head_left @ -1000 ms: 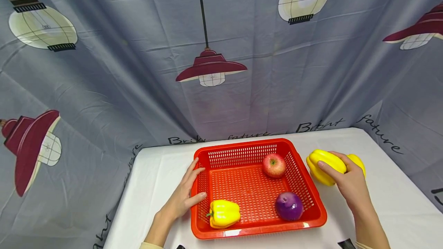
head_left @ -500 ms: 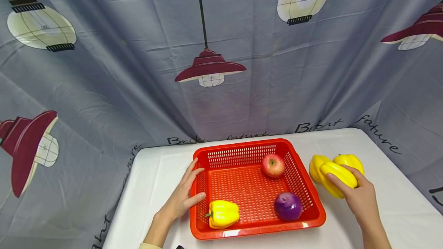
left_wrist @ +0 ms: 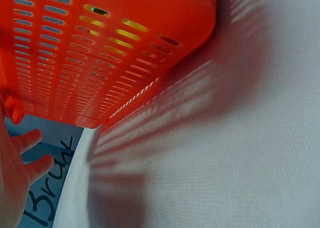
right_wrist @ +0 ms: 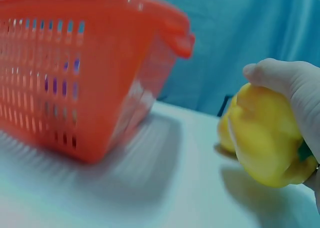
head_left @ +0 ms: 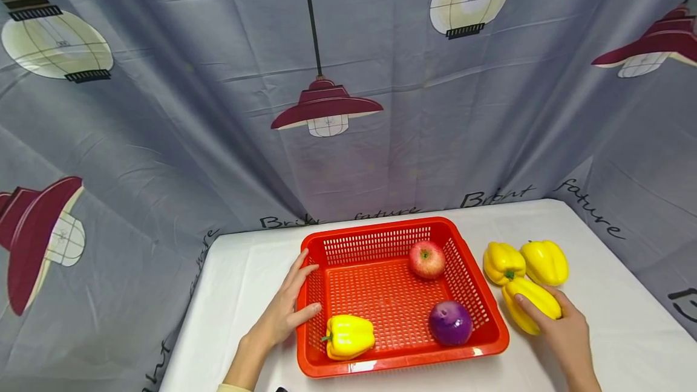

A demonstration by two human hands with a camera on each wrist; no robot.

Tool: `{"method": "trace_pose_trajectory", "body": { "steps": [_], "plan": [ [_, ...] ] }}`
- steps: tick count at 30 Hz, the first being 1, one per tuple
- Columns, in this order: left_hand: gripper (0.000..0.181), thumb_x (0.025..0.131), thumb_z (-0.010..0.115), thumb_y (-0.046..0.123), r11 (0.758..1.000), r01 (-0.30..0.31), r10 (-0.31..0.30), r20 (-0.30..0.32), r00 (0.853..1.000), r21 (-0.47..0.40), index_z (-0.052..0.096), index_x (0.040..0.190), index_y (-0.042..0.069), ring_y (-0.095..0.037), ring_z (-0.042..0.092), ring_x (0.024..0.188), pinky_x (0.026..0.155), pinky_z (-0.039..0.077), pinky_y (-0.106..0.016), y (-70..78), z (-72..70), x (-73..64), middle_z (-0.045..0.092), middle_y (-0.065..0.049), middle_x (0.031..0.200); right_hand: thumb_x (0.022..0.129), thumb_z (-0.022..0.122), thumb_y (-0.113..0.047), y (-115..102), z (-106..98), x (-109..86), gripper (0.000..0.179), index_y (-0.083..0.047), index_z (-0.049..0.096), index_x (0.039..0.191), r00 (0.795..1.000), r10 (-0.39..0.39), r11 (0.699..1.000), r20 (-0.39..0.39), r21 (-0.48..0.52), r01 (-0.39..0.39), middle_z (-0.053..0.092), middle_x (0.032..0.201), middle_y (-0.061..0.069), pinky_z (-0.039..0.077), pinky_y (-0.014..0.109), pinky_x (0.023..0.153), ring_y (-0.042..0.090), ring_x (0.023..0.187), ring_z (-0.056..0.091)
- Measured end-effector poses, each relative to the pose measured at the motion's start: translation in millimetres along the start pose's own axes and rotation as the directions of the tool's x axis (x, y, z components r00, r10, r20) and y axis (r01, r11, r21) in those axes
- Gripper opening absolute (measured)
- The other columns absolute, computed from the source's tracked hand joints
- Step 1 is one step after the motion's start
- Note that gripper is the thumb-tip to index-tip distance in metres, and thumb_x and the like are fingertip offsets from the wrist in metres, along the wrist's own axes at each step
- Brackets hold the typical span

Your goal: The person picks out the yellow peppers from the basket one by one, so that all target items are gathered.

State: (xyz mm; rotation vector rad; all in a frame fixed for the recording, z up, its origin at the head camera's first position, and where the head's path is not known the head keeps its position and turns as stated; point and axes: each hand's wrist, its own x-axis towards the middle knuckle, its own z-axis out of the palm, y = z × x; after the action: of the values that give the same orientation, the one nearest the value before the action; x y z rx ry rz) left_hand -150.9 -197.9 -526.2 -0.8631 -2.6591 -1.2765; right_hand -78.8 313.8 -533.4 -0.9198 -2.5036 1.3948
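My right hand (head_left: 567,326) grips a yellow bell pepper (head_left: 527,302) to the right of the basket, thumb on the near side. In the right wrist view the held pepper (right_wrist: 265,138) shows its green stem by the palm, and a shadow falls on the cloth below it. Just beyond it lie two more yellow bell peppers, one with its stem toward me (head_left: 503,262) and one farther right (head_left: 546,262). My left hand (head_left: 279,314) rests with spread fingers at the left rim of a red plastic basket (head_left: 403,363); its fingers (left_wrist: 35,169) show beside the slotted wall.
Inside the basket are a yellow bell pepper (head_left: 351,336) at the near left, a red apple (head_left: 427,259) at the far right and a round purple vegetable (head_left: 451,323) at the near right. A white cloth (head_left: 245,271) covers the table; a grey printed curtain (head_left: 348,174) hangs behind.
My right hand has brought its pepper toward me and slightly right, away from the other two, which now show fully. The left hand stays at the basket rim.
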Motion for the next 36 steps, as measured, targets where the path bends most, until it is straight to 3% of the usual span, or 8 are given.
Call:
{"method": "trace_pose_trajectory", "body": {
  "steps": [3, 8, 15, 27, 31, 36],
  "plan": [
    [0.069, 0.09, 0.064, 0.035, 1.0, -0.003, 0.003, -0.002, 1.0, -0.002, 0.041, 0.152, 0.017, -0.033, 0.019, 0.151, 0.105, 0.03, -0.071, -0.4, 0.6, -0.2, 0.009, -0.004, 0.169, 0.093, 0.066, -0.055, 9, 6, 1.3, 0.086, -0.002, 0.036, 0.154, 0.999, 0.036, 0.999, -0.015, 0.03, -0.036, 0.042, 0.146, 0.028, 0.035, 0.06, 0.104, 0.042, 0.123, 0.04],
    [0.069, 0.09, 0.063, 0.036, 1.0, -0.003, 0.003, -0.006, 1.0, -0.002, 0.042, 0.152, 0.014, -0.032, 0.019, 0.151, 0.106, 0.03, -0.071, -0.2, 0.7, 0.3, 0.009, -0.003, 0.169, 0.094, 0.064, -0.055, 17, 14, 2.5, 0.088, -0.004, 0.03, 0.158, 0.997, 0.049, 0.997, -0.054, 0.056, -0.046, 0.039, 0.15, 0.027, 0.033, 0.063, 0.109, 0.044, 0.128, 0.038],
    [0.069, 0.091, 0.062, 0.038, 1.0, -0.006, 0.006, -0.01, 1.0, -0.005, 0.042, 0.151, 0.01, -0.033, 0.02, 0.15, 0.105, 0.031, -0.071, -0.4, 0.1, -0.5, 0.009, -0.003, 0.169, 0.095, 0.063, -0.053, 19, 19, 4.2, 0.096, -0.005, 0.013, 0.161, 0.998, -0.001, 1.0, -0.065, 0.025, 0.003, 0.024, 0.158, 0.03, 0.023, 0.063, 0.114, 0.048, 0.137, 0.029],
    [0.069, 0.09, 0.063, 0.033, 1.0, -0.002, 0.002, -0.01, 1.0, -0.008, 0.041, 0.151, 0.012, -0.032, 0.019, 0.151, 0.106, 0.03, -0.07, 0.3, 0.9, -0.1, 0.009, -0.003, 0.169, 0.095, 0.069, -0.039, 22, 24, -1.0, 0.094, -0.001, 0.012, 0.159, 0.984, -0.091, 0.992, -0.153, 0.07, 0.103, 0.03, 0.152, 0.03, 0.023, 0.059, 0.116, 0.046, 0.133, 0.031],
    [0.068, 0.09, 0.062, 0.037, 1.0, -0.001, 0.001, -0.01, 1.0, -0.008, 0.041, 0.152, 0.016, -0.032, 0.02, 0.151, 0.106, 0.03, -0.07, 1.0, 0.8, 0.3, 0.009, -0.003, 0.169, 0.093, 0.072, -0.034, 21, 23, -4.3, 0.091, -0.001, 0.018, 0.158, 0.964, -0.147, 0.987, -0.224, 0.037, 0.159, 0.031, 0.151, 0.029, 0.022, 0.059, 0.116, 0.046, 0.133, 0.031],
    [0.068, 0.09, 0.062, 0.038, 1.0, -0.002, 0.002, -0.012, 1.0, -0.006, 0.04, 0.152, 0.024, -0.032, 0.02, 0.151, 0.106, 0.03, -0.07, 1.0, 0.7, 0.4, 0.009, -0.003, 0.169, 0.085, 0.08, -0.029, 20, 17, -6.3, 0.094, -0.002, 0.024, 0.156, 0.901, -0.284, 0.959, -0.327, -0.079, 0.273, 0.029, 0.153, 0.027, 0.02, 0.057, 0.116, 0.043, 0.138, 0.025]
  ]
}}
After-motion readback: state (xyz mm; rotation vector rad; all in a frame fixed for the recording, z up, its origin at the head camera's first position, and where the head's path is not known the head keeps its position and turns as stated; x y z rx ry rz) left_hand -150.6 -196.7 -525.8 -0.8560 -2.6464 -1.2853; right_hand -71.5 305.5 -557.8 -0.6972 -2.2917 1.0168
